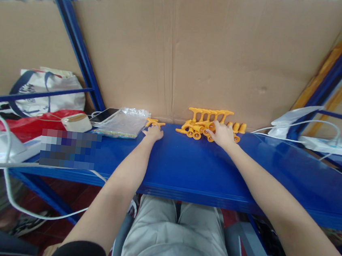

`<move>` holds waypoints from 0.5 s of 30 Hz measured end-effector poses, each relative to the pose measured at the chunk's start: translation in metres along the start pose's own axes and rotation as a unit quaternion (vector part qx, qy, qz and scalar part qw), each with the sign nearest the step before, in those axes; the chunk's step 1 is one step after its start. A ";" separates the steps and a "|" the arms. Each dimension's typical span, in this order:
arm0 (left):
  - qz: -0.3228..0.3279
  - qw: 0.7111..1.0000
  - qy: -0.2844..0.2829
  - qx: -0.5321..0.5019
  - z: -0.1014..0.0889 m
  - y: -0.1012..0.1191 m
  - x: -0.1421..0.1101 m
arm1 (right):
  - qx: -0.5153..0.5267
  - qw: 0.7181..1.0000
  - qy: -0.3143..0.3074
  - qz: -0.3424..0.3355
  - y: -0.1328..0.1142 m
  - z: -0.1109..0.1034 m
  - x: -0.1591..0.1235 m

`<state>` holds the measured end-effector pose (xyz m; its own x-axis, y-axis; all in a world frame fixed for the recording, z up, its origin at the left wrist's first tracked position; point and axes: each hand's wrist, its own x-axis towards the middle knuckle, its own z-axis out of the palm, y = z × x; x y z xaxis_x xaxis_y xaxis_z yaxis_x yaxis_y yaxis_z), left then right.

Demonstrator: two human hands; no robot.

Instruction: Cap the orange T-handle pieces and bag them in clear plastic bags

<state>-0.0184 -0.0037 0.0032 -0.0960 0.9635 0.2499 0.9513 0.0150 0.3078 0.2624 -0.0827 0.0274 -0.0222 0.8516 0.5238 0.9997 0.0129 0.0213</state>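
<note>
Head view. Two bare hands reach over a blue counter [179, 165] toward a cardboard sheet [227, 60] upright along its back. The left hand [153, 133] is at a pair of orange pieces [161, 123] just beside a clear plastic bag [125, 126]; its fingertips are too small to read, so whether they grip or merely touch cannot be told. The right hand [224, 135] has its fingers bent narrowly over a heap of orange pieces [193, 128] at the back of the counter; a firm hold cannot be confirmed. Behind the heap, close to the cardboard, is a row of orange posts [211, 111]; to the right of the hand are small orange cups [243, 128]. Likely faults: a backward push of the right hand could topple the row, since it is so near; pulling one piece from the heap could drag its neighbours along, because they lie in contact; round parts, if loosened, could roll; and the left fingers could snag the bag's edge
</note>
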 end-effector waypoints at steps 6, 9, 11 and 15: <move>0.025 0.999 -0.029 0.037 -0.007 0.010 -0.008 | 0.001 0.999 -0.003 -0.046 -0.004 0.007 -0.002; 0.030 0.997 -0.040 0.056 -0.010 0.012 -0.010 | -0.003 0.999 -0.011 -0.042 -0.007 0.009 -0.003; 0.033 0.997 -0.040 0.062 -0.012 0.014 -0.012 | -0.005 0.999 -0.016 -0.032 -0.008 0.009 -0.002; 0.036 0.997 -0.037 0.057 -0.013 0.017 -0.013 | 0.000 0.999 -0.039 -0.020 -0.005 0.011 -0.001</move>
<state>-0.0053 -0.0193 0.0175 -0.0096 0.9800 0.1985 0.9825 -0.0277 0.1843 0.2570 -0.0778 0.0169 -0.0619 0.8890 0.4537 0.9980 0.0487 0.0406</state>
